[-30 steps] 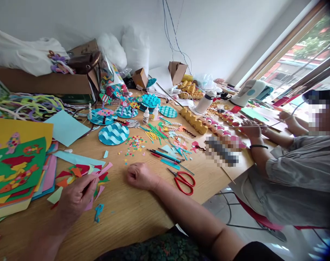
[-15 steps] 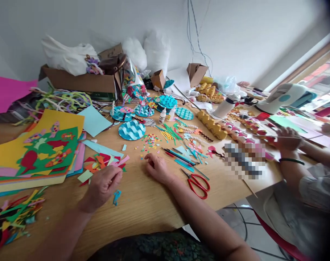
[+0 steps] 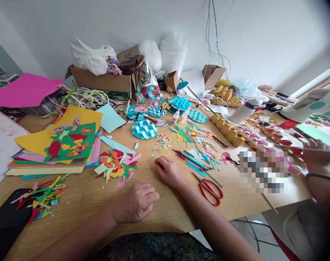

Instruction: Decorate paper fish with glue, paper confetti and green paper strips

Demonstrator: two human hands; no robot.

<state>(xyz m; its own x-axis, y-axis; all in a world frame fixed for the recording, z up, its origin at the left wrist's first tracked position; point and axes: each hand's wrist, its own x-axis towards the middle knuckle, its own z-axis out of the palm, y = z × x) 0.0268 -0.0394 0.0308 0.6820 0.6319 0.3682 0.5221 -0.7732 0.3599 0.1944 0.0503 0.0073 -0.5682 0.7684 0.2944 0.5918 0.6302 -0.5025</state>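
My left hand (image 3: pixel 137 203) is closed in a loose fist, low over the table near its front edge. The back of the hand faces me and hides whatever is inside or under it. My right hand (image 3: pixel 169 173) rests on the wood with its fingers curled in, and nothing shows between them. Past its fingertips lie tiny paper bits (image 3: pixel 163 142). Beside it are pencils (image 3: pixel 190 159) and red-handled scissors (image 3: pixel 210 190), blades partly apart. A pile of coloured paper scraps (image 3: pixel 117 165) sits beyond my left hand.
Stacked coloured sheets (image 3: pixel 72 168) lie left, with paper strips (image 3: pixel 44 197) and a black phone (image 3: pixel 8 217) in front. Wavy blue discs (image 3: pixel 144 129), glue bottles (image 3: pixel 175 117) and egg-carton strips (image 3: pixel 227 129) stand farther back. Another person's hand (image 3: pixel 318 152) is at the right.
The view has swung left. My left hand has moved right, away from the scrap pile and closer to my right hand; the small blue paper piece beside it is now out of sight.
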